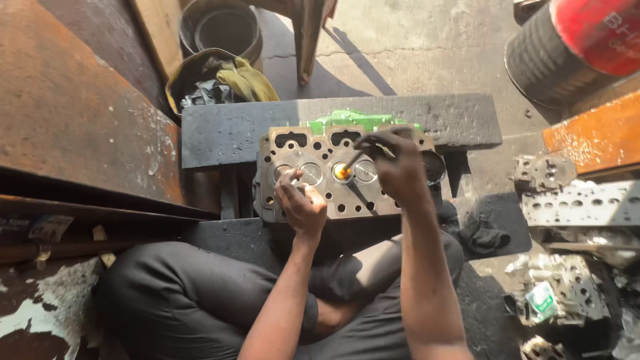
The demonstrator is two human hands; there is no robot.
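On a dark slab [233,133] at the middle of the view: rusty cylinder head [333,173], flat, port face up, green block [347,120] just behind it. Round valves [311,173] in a row across the face, one glowing orange spot [343,172] among them. Thin rod [353,160] tip on that orange spot, slanting up and right into the right hand [397,170]. Right hand above the head's right half, fingers closed around the rod's upper end. Left hand [300,203] lower, on the head's near-left part, fingers curled and pressed together over a valve; whether pinching anything, cannot tell. Both forearms reaching up from a lap in dark trousers [200,300], just below the head. Farther out: yellow-green rag [247,80] and a black round tub [223,27] beyond the slab, rusted sheet metal [73,107] at left, black tyre [540,60] and red drum [600,30] at top right, more grey cylinder heads [580,203] on the floor at right, well apart from both hands.
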